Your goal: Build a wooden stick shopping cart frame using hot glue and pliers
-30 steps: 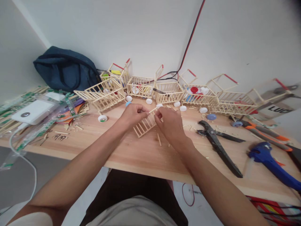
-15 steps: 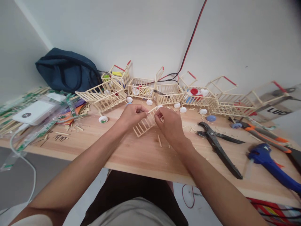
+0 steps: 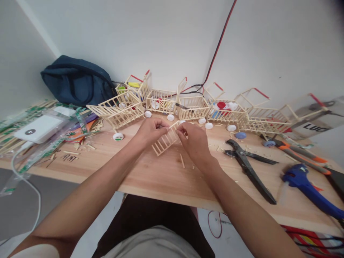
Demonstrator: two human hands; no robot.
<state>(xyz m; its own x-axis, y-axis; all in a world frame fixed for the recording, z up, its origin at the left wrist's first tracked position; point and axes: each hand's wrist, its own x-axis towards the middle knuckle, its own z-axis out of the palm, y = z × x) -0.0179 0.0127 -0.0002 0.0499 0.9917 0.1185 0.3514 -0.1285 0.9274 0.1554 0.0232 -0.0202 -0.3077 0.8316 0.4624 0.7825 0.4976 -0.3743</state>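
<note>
Between my hands is a small ladder-like frame of thin wooden sticks (image 3: 164, 144), tilted over the table. My left hand (image 3: 152, 132) is closed, thumb and fingers pinching the frame's upper left side. My right hand (image 3: 192, 140) is closed in a pinch at its upper right end; the fingertips partly hide that corner. A loose short stick (image 3: 182, 161) lies on the wooden table (image 3: 153, 179) below my right hand. Just behind the hands stand small stick-built carts, among them a cart with an open basket (image 3: 194, 108) and another at the left (image 3: 120, 109).
Pliers-like black cutters (image 3: 249, 168), a blue glue gun (image 3: 309, 188) and orange-handled pliers (image 3: 303, 154) lie on the right. To the left are a white box-shaped device (image 3: 40, 128) with a cable and bundled sticks (image 3: 13, 138). A dark blue bag (image 3: 76, 80) rests against the wall.
Almost nothing differs. Both hands keep their pinch on the stick frame, and the view has shifted very slightly.
</note>
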